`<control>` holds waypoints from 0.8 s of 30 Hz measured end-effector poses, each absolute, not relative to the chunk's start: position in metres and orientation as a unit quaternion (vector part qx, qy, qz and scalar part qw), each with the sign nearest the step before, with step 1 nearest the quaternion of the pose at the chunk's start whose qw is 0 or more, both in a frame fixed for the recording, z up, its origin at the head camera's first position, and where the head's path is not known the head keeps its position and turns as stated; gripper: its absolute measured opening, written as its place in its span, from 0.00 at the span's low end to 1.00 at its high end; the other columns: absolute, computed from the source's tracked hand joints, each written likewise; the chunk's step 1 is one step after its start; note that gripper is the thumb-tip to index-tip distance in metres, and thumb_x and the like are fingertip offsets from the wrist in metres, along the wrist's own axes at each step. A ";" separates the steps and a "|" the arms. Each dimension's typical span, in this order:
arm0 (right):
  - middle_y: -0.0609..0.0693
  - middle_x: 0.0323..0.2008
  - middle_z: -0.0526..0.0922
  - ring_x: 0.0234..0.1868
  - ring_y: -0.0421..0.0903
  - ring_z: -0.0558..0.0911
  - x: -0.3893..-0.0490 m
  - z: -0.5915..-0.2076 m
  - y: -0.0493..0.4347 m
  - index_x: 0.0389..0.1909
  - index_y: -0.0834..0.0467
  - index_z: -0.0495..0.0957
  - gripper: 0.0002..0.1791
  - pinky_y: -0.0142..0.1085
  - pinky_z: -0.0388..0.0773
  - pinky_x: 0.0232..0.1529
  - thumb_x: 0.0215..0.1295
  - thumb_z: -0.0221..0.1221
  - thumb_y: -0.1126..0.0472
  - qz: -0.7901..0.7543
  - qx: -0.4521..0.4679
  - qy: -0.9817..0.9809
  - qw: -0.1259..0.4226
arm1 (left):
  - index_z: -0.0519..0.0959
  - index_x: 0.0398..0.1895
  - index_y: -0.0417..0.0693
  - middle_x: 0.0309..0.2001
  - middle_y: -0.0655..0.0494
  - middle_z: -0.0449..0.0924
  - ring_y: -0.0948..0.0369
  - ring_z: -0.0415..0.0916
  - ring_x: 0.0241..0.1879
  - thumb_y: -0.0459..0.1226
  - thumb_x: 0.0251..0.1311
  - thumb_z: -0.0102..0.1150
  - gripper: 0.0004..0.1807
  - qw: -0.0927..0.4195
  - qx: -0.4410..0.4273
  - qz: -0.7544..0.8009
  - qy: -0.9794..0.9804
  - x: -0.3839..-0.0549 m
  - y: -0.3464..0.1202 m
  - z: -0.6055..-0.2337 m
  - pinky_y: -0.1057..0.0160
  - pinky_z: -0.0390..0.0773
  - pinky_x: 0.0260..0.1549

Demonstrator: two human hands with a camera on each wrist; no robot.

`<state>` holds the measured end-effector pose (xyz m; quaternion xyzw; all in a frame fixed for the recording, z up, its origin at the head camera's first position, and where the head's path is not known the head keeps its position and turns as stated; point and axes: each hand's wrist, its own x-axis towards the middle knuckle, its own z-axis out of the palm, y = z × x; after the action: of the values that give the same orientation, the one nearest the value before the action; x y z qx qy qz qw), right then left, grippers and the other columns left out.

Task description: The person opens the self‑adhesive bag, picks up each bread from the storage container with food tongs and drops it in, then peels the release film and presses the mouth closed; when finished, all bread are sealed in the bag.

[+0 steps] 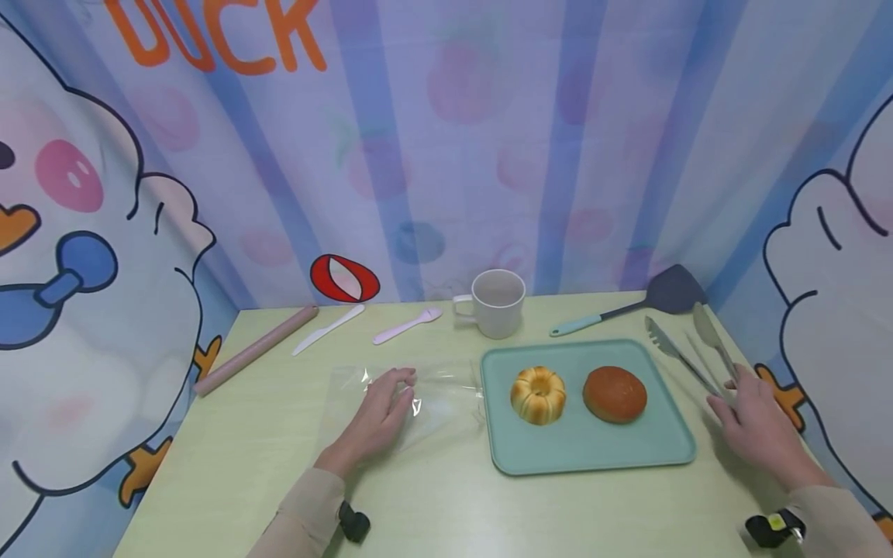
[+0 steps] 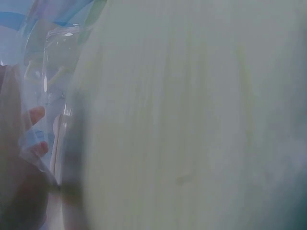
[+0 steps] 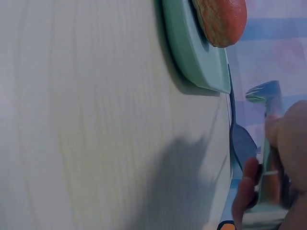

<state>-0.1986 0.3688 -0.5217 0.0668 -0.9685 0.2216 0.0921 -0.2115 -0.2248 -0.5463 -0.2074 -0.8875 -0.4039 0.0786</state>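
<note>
My right hand (image 1: 760,430) grips a pair of metal tongs (image 1: 682,358) near the handle end, right of the tray. The tongs' two arms are spread and point toward the back. In the right wrist view, the fingers wrap around the tongs (image 3: 271,167), which look blurred. Over a clear plastic bag (image 1: 446,403) rests my left hand (image 1: 377,415), its fingers loosely extended and the thumb apart. The left wrist view shows two fingertips (image 2: 37,115) with the shiny plastic (image 2: 60,62) overlapping them.
A green tray (image 1: 593,457) carries a ridged ring-shaped bread (image 1: 538,396) and a round brown bun (image 1: 615,394). Along the back lie a rolling pin (image 1: 256,350), a white plastic knife (image 1: 328,330), a pink spork (image 1: 408,325), a white mug (image 1: 498,304) and a spatula (image 1: 631,302).
</note>
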 end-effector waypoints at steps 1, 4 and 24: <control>0.83 0.56 0.68 0.52 0.80 0.71 -0.199 -0.522 0.369 0.73 0.84 0.46 0.40 0.71 0.72 0.44 0.82 0.53 0.58 0.228 0.075 -0.966 0.097 | 0.74 0.61 0.42 0.70 0.43 0.74 0.41 0.66 0.73 0.39 0.80 0.47 0.15 0.080 -0.207 -0.403 -0.888 -0.211 -0.225 -0.546 0.36 0.60 0.73; 0.81 0.54 0.71 0.50 0.78 0.74 -0.200 -0.520 0.367 0.75 0.82 0.44 0.41 0.69 0.73 0.43 0.82 0.54 0.58 0.246 0.094 -0.958 0.112 | 0.74 0.61 0.43 0.70 0.43 0.74 0.41 0.67 0.73 0.39 0.80 0.47 0.15 0.082 -0.207 -0.404 -0.887 -0.210 -0.225 -0.546 0.36 0.61 0.73; 0.43 0.32 0.78 0.16 0.32 0.62 -0.179 -0.491 0.349 0.76 0.53 0.68 0.37 0.30 0.60 0.17 0.68 0.70 0.54 0.257 0.165 -0.945 0.114 | 0.74 0.59 0.44 0.68 0.40 0.76 0.40 0.69 0.70 0.37 0.79 0.48 0.13 0.097 -0.217 -0.402 -0.884 -0.212 -0.224 -0.547 0.35 0.64 0.70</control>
<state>-0.1793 0.3492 -0.4910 0.1654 -0.9453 0.2571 0.1139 -0.2118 -0.2237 -0.5467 -0.2165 -0.8842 -0.4025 0.0966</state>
